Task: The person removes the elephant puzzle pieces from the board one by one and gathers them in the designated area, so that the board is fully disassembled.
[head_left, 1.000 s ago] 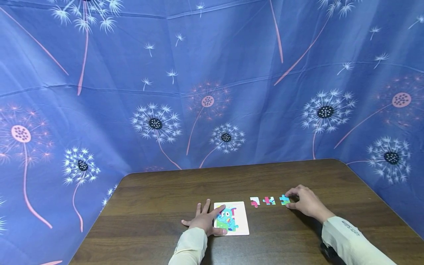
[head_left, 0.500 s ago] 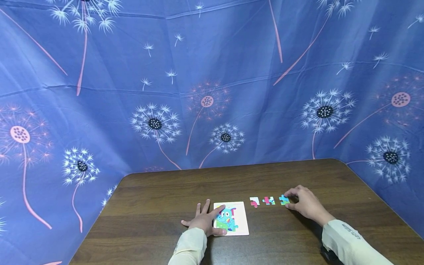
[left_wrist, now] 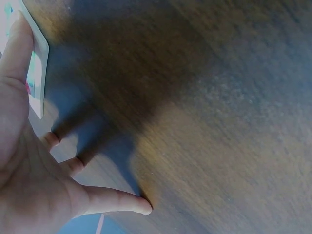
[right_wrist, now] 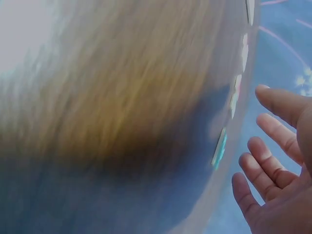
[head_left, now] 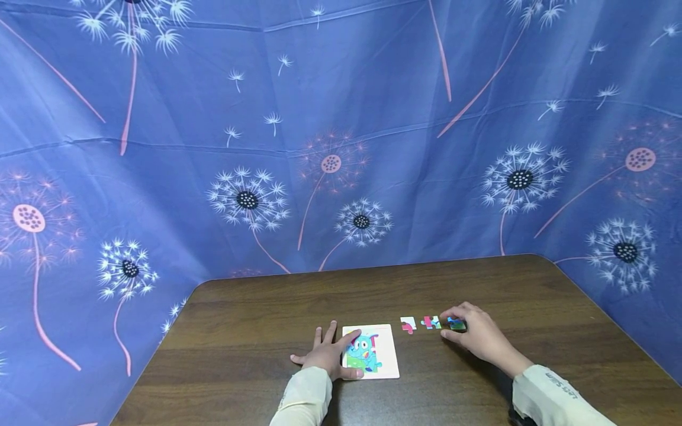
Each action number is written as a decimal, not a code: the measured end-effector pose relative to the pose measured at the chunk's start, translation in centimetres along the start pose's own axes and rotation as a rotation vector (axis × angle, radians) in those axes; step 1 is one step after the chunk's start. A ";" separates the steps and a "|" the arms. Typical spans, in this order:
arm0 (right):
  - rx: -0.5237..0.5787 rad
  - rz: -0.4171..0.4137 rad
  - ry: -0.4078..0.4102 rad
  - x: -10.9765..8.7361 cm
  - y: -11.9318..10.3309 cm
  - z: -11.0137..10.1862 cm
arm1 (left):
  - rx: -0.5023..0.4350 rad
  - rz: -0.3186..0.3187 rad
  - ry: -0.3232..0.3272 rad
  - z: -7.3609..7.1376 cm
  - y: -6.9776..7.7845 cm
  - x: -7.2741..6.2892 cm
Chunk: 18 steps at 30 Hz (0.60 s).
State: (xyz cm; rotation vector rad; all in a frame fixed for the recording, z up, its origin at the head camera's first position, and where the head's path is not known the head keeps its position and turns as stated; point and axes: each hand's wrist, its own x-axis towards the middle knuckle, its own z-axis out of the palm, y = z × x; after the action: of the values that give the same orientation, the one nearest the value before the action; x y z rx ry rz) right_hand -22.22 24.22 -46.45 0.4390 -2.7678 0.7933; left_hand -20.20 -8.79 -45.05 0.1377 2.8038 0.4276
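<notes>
My left hand lies with fingers spread at the left side of a white puzzle board. Its thumb and index finger rest on the board, beside a partly filled blue elephant picture; the other fingers are on the table. Three loose jigsaw pieces lie in a row to the right: a pink-and-white piece, a pink, white and blue piece, and a blue-green piece. My right hand hovers over the blue-green piece, partly covering it, thumb and index apart. In the right wrist view its fingers hold nothing.
The brown wooden table reaches back to a blue dandelion-print cloth hanging behind it and at both sides. A dark object shows at the right wrist, under the sleeve.
My right hand has let go of the blue-green jigsaw piece and moved left above it. The piece stays on the table. My left hand keeps its place on the board.
</notes>
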 end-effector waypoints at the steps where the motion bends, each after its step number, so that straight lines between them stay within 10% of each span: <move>1: 0.005 -0.001 -0.006 0.0 -0.3 0.1 | 0.000 0.001 0.003 0.0 0.0 0.0; 18: 0.121 -0.016 -0.036 0.5 -3.7 1.4 | -0.007 -0.003 0.014 -0.2 0.2 -0.3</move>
State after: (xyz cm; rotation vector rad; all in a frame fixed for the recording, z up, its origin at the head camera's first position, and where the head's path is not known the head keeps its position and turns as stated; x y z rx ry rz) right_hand -21.64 20.32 -45.65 0.5016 -2.7552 0.9624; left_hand -19.95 -8.65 -44.75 0.1298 2.8159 0.4390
